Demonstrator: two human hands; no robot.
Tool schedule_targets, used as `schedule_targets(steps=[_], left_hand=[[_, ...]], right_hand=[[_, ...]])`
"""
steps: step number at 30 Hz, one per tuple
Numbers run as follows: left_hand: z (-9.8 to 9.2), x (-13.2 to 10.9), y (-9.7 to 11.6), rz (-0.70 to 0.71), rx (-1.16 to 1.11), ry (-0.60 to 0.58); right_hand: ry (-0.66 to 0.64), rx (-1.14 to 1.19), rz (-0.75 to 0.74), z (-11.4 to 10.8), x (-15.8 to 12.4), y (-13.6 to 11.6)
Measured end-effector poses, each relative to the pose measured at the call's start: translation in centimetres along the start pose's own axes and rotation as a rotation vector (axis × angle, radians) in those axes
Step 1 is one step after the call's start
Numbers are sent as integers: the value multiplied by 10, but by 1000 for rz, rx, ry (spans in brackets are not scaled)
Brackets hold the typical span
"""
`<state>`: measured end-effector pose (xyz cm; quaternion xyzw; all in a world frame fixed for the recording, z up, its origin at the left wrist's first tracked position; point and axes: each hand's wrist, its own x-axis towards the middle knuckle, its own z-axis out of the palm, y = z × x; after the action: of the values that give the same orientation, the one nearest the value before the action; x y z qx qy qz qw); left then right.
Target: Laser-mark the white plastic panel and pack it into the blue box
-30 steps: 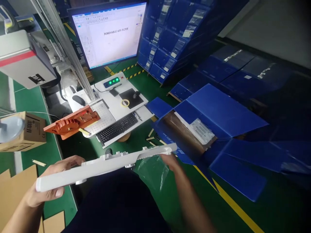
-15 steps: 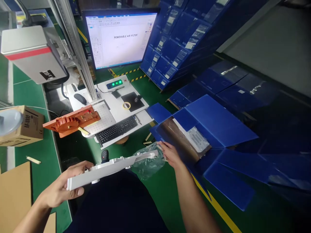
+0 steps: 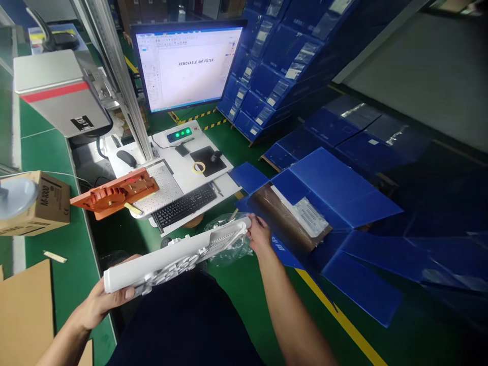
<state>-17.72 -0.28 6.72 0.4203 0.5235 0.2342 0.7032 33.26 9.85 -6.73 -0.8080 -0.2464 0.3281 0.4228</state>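
A long white plastic panel (image 3: 179, 254) is held between both hands over my lap, tilted so its ribbed underside shows. My left hand (image 3: 99, 303) grips its near end, thumb on the edge. My right hand (image 3: 260, 237) is closed on its far end together with a clear plastic bag (image 3: 229, 249) that hangs beneath. Just right of that hand stands an open blue box (image 3: 335, 198) with a brown liner and a white sheet inside. An orange fixture (image 3: 114, 194) sits on the perforated plate (image 3: 162, 183) of the white worktable.
A monitor (image 3: 186, 63) reads "REMOVABLE AIR FILTER". On the table lie a keyboard (image 3: 185, 204), a mouse (image 3: 126, 158), a tape roll (image 3: 197, 166) and a box with green lights (image 3: 182, 134). A grey machine head (image 3: 61, 94) hangs left. Stacked blue boxes (image 3: 274, 61) fill the back; cardboard (image 3: 25, 310) lies left.
The panel has rolled over, showing its ribbed underside. My right hand moved from the bag to the panel's far end; the left hand shifted slightly lower on the near end.
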Motion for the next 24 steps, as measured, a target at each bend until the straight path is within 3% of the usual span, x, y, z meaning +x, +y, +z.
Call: schedule_targets(steps=[3, 7, 13, 17, 20, 24], left_hand=[[3, 10, 2, 108, 92, -144], [13, 26, 22, 257, 253, -293], [42, 57, 29, 355, 324, -315], [54, 80, 33, 428, 333, -309], [50, 82, 33, 426, 293, -280], [29, 82, 14, 268, 114, -174]], right_hand=[[4, -42, -23, 0, -10, -8], [-42, -273, -244, 16, -38, -27], [-146, -471, -448, 55, -93, -59], [-205, -484, -518, 59, -109, -77], [-241, -482, -518, 50, -111, -86], [-150, -409, -577, 38, -110, -87]])
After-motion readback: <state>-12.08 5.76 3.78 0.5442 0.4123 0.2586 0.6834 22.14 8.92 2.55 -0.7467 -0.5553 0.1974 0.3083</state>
